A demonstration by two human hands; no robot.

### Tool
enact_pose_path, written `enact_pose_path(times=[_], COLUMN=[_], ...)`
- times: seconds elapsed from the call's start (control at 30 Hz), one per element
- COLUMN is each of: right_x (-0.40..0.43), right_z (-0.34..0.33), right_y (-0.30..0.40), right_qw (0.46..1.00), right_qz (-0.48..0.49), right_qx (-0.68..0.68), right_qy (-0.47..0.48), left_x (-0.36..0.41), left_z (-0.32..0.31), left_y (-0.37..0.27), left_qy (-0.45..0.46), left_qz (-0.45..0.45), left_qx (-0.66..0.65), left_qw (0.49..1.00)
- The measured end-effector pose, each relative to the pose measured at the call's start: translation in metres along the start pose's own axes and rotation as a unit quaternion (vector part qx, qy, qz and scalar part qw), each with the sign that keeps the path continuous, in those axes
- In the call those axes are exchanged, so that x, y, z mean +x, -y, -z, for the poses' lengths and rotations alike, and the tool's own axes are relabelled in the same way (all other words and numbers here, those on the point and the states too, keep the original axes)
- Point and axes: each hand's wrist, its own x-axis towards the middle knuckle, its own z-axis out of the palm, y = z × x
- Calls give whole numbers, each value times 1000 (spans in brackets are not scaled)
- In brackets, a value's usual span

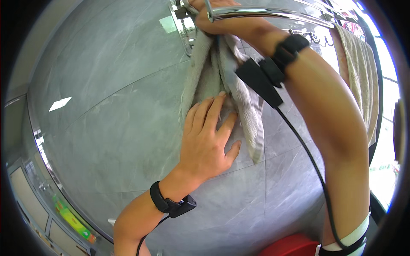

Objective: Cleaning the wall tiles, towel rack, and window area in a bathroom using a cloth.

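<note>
A light grey, frayed towel (pixel 200 68) hangs in folds against the grey tiled wall, below my right hand (pixel 205 24). That hand is raised at the top edge of the view and grips the towel's upper part; its fingers are partly cut off and lie behind a chrome bar. My left hand (pixel 205 145) is lower down, back towards me, with its fingers spread and nothing in its grasp. Its fingertips overlap the towel's lower folds; whether they press on it I cannot tell. Black straps with small black devices sit on both wrists.
The chrome towel rack (pixel 269 13) crosses above my right forearm, and a beige towel (pixel 358 80) hangs from it. Hooks (pixel 315 38) show behind it. A shiny metal panel (pixel 182 28) is fixed to the wall (pixel 128 144). Something red and rounded (pixel 291 246) stands low at the right.
</note>
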Motion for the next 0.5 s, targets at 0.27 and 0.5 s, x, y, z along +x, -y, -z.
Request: enact_pose_path(times=[0.27, 0.5], right_x=[5, -40], right_z=[24, 16], right_y=[-12, 3], right_qw=[996, 989], right_qz=[3, -51], right_qx=[-52, -92], right_qy=[75, 103], left_x=[-7, -52], left_z=[-1, -4], left_y=[-6, 13], left_qy=[13, 15], left_qz=[14, 52], left_qx=[-7, 101], left_qw=[1000, 993])
